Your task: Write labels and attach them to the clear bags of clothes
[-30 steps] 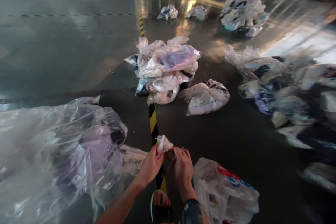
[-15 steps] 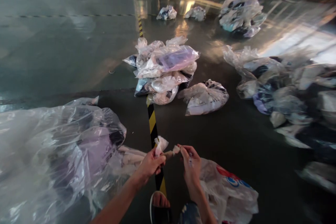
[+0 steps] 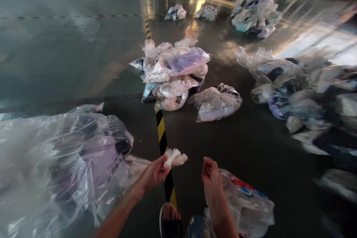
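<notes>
My left hand [image 3: 156,171] is closed around a small white, crumpled bundle [image 3: 175,158] with a frayed end, held over the striped floor tape. I cannot tell if it is cloth or thin plastic. Some way to its right, my right hand [image 3: 210,173] has its fingers curled and pinched; anything in them is too small to make out. Just beyond that wrist lies a white plastic bag [image 3: 248,208] with red and blue print. On the left a large clear plastic bag [image 3: 69,156] holds lilac and dark contents, close to my left forearm.
A pile of clear bags [image 3: 175,70] stands ahead on the yellow-black tape [image 3: 161,130], with a single bag [image 3: 219,102] beside it. More bags [image 3: 292,85] spread along the right. Another heap [image 3: 255,13] lies farther back, before white rack legs. My sandalled foot [image 3: 170,219] is below.
My right hand has let go of the bundle's tied end and moved right, away from it. The left hand has drawn slightly left, still gripping the bundle, whose narrow tied end no longer shows.
</notes>
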`<action>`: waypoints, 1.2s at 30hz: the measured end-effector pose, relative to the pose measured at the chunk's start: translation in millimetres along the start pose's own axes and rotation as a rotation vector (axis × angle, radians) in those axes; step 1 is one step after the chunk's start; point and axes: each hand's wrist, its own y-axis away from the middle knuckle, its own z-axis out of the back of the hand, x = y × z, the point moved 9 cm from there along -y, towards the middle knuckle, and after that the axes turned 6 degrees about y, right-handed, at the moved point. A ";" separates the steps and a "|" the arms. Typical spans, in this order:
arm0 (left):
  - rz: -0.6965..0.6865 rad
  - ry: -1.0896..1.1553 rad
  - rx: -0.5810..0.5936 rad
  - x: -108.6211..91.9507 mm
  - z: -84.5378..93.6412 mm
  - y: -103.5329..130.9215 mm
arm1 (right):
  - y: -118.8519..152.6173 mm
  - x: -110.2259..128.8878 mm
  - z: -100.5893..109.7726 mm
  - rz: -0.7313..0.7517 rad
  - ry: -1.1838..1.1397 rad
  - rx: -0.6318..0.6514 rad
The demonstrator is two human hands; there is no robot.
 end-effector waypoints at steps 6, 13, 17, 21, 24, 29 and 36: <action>-0.302 -0.451 0.076 -28.2 15.3 12.4 | 34.1 6.0 -16.5 -0.030 0.150 0.190; -0.469 -0.652 0.051 -37.1 13.5 19.9 | 65.9 -6.2 -58.4 0.014 0.370 0.388; -0.415 -0.620 0.038 -32.3 19.1 18.7 | 86.1 41.3 -60.4 0.326 0.530 0.368; -0.418 -0.632 0.078 -33.4 15.0 18.7 | 119.0 70.5 -85.2 0.589 0.553 0.531; -0.490 -0.692 0.085 -38.1 10.1 21.0 | 122.1 59.6 -95.1 0.533 0.547 0.585; -0.727 -0.837 0.072 -46.4 0.0 33.7 | 115.1 37.7 -91.0 0.357 0.529 0.560; -0.875 -0.858 0.048 -55.1 -5.3 42.7 | 117.4 29.8 -97.7 0.197 0.439 0.655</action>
